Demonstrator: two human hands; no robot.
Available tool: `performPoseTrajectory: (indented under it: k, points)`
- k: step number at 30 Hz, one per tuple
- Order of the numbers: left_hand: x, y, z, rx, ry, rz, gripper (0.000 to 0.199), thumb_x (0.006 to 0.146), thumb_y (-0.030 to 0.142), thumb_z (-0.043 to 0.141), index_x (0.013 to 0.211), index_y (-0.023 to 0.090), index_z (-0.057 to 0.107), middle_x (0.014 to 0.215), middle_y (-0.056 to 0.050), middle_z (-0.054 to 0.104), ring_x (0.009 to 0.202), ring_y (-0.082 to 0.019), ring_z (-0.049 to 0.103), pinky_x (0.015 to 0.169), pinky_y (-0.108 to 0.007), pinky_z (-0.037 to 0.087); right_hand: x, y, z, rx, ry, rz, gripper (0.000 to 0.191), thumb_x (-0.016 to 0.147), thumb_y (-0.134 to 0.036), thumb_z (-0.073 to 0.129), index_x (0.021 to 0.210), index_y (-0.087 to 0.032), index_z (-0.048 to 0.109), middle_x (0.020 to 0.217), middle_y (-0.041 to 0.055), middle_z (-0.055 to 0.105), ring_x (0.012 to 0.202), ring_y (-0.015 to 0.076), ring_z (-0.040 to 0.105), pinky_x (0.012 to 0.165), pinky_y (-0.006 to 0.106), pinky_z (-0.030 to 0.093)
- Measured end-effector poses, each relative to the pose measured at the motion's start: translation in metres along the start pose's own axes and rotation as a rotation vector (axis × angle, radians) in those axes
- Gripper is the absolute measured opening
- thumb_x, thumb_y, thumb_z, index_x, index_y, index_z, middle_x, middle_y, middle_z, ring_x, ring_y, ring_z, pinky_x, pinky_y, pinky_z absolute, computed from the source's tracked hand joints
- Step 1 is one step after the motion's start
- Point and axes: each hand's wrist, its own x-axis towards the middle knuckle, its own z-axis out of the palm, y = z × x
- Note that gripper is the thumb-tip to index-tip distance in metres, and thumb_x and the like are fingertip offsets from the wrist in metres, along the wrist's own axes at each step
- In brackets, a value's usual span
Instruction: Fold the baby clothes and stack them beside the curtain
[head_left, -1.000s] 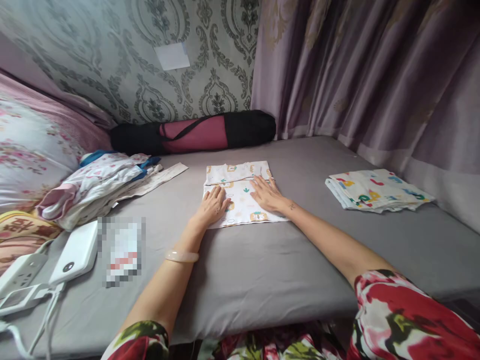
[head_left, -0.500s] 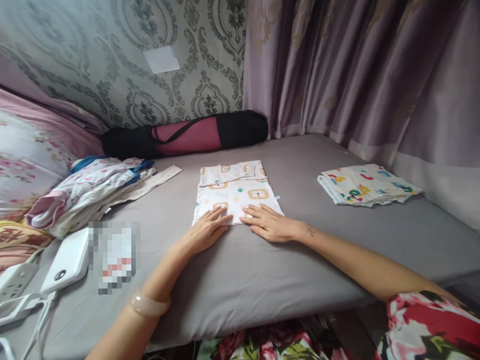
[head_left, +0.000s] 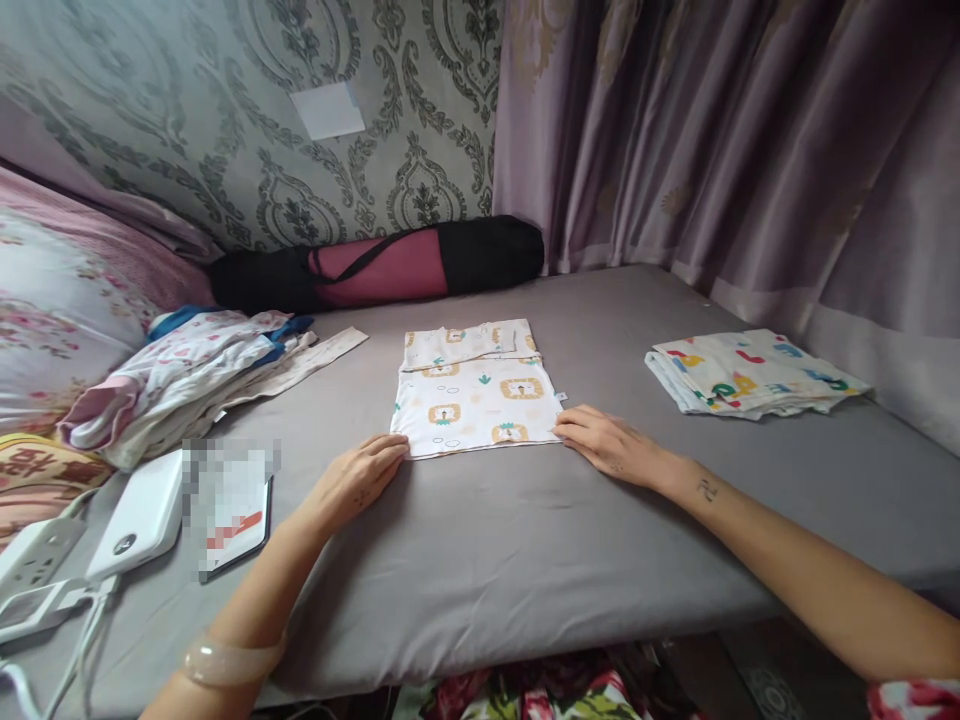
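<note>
A white cloth (head_left: 487, 400) printed with tan lion-like faces and green sprigs is lying flat, folded, in the middle of the gray-covered surface (head_left: 525, 550); a band is running across its far part, and a small tag is sticking out at the right edge. The left hand (head_left: 365, 470) is resting its bunched fingers on the near left corner, and the right hand (head_left: 607, 445) is touching the near right corner; the thumbs are not showing clearly enough to tell whether either hand is pinching the fabric. A pale bracelet (head_left: 232, 662) is circling the left forearm.

To the right, well apart, a colorful folded cloth (head_left: 750, 370) is lying by the curtain (head_left: 675, 130). To the left, a heap of clothes (head_left: 202, 380) is spreading beside a floral pillow (head_left: 60, 280). Nearer, a partly pixelated flat object (head_left: 236, 510) is lying beside a white power bank (head_left: 142, 515) and a power strip (head_left: 37, 555). Behind, a black-and-maroon bag (head_left: 382, 265) is stretching along the patterned wall (head_left: 225, 150).
</note>
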Motion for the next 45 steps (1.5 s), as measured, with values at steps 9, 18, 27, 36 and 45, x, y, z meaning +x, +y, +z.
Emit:
performPoseTrajectory:
  k: [9,18,27,36,45]
  points:
    - [0.014,0.002,-0.005,0.061,-0.016,0.058,0.038,0.093,0.014,0.033,0.118,0.020,0.061,0.116,-0.010,0.065,0.104,-0.022,0.062,0.085,-0.033,0.053,0.007,-0.002,0.006,-0.088,0.023,0.020,0.047,0.086,-0.001,0.039,0.125,-0.019,0.058,0.118,0.0112,0.060,0.107,0.0234,0.055,0.089,0.037,0.050]
    - [0.018,-0.003,-0.002,-0.119,0.087,-0.078,0.031,0.099,0.029,0.035,0.111,0.020,0.061,0.108,-0.009,0.067,0.099,-0.020,0.063,0.086,-0.032,0.051,0.018,0.004,0.011,-0.113,0.061,0.070,0.023,0.097,-0.019,0.045,0.102,-0.020,0.067,0.105,0.0101,0.064,0.097,0.0224,0.059,0.086,0.037,0.050]
    - [0.022,-0.004,-0.001,-0.123,0.031,-0.019,0.039,0.092,0.022,0.036,0.119,0.021,0.065,0.129,-0.008,0.064,0.121,-0.024,0.059,0.102,-0.040,0.048,0.010,0.022,0.018,0.039,0.071,-0.042,0.053,0.085,0.002,0.039,0.126,-0.021,0.064,0.131,0.0081,0.063,0.124,0.0198,0.057,0.107,0.039,0.044]
    - [0.024,0.000,-0.035,-0.123,-0.020,-0.055,0.044,0.095,0.027,0.032,0.124,0.022,0.065,0.129,-0.005,0.065,0.118,-0.021,0.062,0.101,-0.036,0.050,0.017,0.012,-0.025,0.074,0.090,-0.019,0.059,0.082,0.005,0.040,0.129,-0.023,0.062,0.128,0.0031,0.065,0.119,0.0186,0.060,0.102,0.034,0.050]
    - [0.016,0.007,-0.043,-0.259,-0.081,-0.060,0.040,0.096,0.030,0.036,0.121,0.026,0.067,0.123,-0.004,0.068,0.112,-0.022,0.066,0.096,-0.034,0.052,0.011,0.003,-0.031,0.122,-0.040,0.015,0.053,0.087,0.000,0.036,0.124,-0.025,0.065,0.123,0.0040,0.068,0.114,0.0182,0.063,0.097,0.033,0.050]
